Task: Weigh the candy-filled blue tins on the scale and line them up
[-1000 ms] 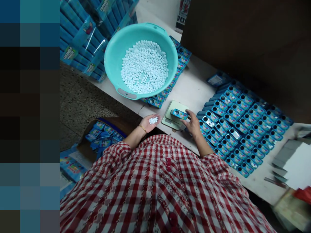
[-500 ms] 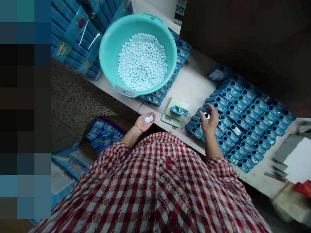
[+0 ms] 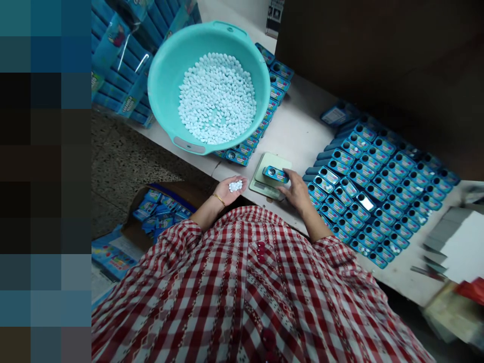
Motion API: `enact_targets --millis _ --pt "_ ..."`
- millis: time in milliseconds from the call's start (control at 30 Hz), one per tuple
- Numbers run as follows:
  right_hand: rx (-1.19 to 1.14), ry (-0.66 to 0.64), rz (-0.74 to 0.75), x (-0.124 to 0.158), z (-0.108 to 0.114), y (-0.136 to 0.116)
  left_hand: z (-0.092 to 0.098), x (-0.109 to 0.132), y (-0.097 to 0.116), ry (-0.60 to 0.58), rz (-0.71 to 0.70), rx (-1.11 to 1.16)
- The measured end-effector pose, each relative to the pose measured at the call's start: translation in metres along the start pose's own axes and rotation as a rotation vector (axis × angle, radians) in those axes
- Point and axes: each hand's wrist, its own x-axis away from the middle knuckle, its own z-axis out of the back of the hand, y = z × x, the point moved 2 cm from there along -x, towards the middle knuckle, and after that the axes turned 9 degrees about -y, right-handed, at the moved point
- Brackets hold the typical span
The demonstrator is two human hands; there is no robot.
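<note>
Cupped palm up, my left hand (image 3: 229, 189) carries a small heap of white candies (image 3: 235, 186). My right hand (image 3: 297, 191) has its thumb and fingers about the right end of a small blue candy box (image 3: 275, 174). That box stands on a pale green scale (image 3: 261, 184), its round opening facing up. Beyond my left hand is a turquoise basin (image 3: 166, 101) holding many loose white candies (image 3: 217, 96).
Rows of blue candy boxes (image 3: 363, 174) stand on the white table (image 3: 306, 118) at the right; more are under the basin. Clear packs of blue boxes (image 3: 124, 91) are at the upper left. A carton (image 3: 132, 227) with small blue packets (image 3: 161, 214) stands below left.
My right hand has moved left from the rows of boxes to the box on the scale. A box with a shiny top now shows where the hand was. My left hand stays nearly in place.
</note>
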Motion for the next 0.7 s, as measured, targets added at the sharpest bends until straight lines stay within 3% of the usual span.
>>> enact_targets --millis 133,267,367,567,700 --pt "0.064 0.014 0.003 -0.002 -0.001 -0.017 -0.011 -0.007 -0.009 -0.052 0.032 -0.006" --pt "0.343 -0.04 0.11 0.005 0.018 -0.061 -0.025 -0.01 -0.012 -0.125 0.053 0.006" --pt "0.501 -0.105 0.131 0.009 0.025 -0.08 -0.035 -0.01 -0.013 -0.149 0.056 0.009" --pt "0.549 -0.108 0.106 0.014 0.027 -0.083 -0.041 -0.011 -0.016 -0.146 0.075 -0.021" --pt "0.365 -0.004 0.066 0.012 0.027 -0.066 -0.038 -0.012 -0.014 -0.15 0.067 -0.017"
